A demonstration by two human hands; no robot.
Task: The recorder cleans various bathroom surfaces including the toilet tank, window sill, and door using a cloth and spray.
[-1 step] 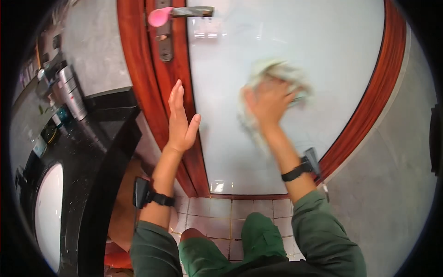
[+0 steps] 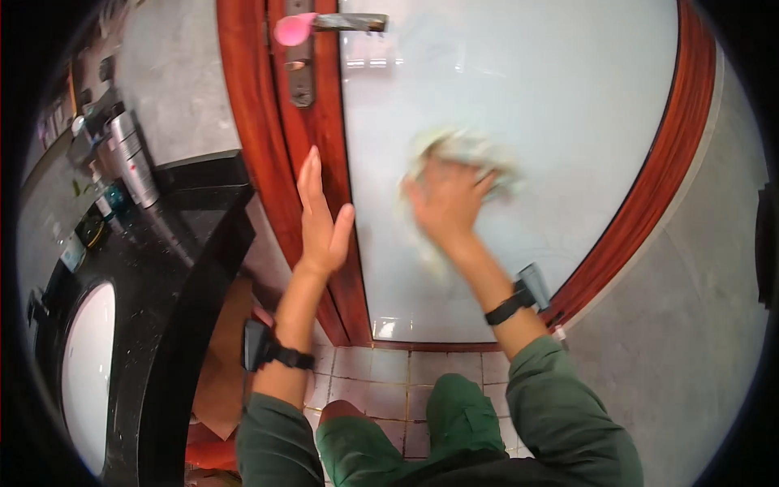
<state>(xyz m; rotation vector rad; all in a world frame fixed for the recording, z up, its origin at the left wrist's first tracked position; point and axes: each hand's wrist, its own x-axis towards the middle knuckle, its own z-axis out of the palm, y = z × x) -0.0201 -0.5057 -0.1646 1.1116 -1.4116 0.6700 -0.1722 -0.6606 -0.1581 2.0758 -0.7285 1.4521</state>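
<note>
My right hand [image 2: 448, 203] presses a crumpled pale cloth [image 2: 466, 148] against the white glossy panel [image 2: 560, 105] of a door. Cloth and fingers are blurred by motion, and a loose end of the cloth hangs below the hand. My left hand [image 2: 324, 219] is held up with its fingers stretched and thumb apart, holding nothing. It appears in front of the reddish wooden door frame [image 2: 312, 134]; whether it touches the wood I cannot tell. Above it are a metal door handle [image 2: 357, 23] with a pink round piece [image 2: 294, 30] on it.
On the left runs a black countertop [image 2: 174, 243] with a white sink [image 2: 89, 365]. A silver spray can [image 2: 134, 158] and several bottles stand along its back. A grey wall [image 2: 673, 325] rises at the right. Pale floor tiles [image 2: 369, 398] lie below, around my knees.
My right hand has slid left and slightly down across the panel with the cloth. The left hand keeps its pose, and the view has shifted slightly.
</note>
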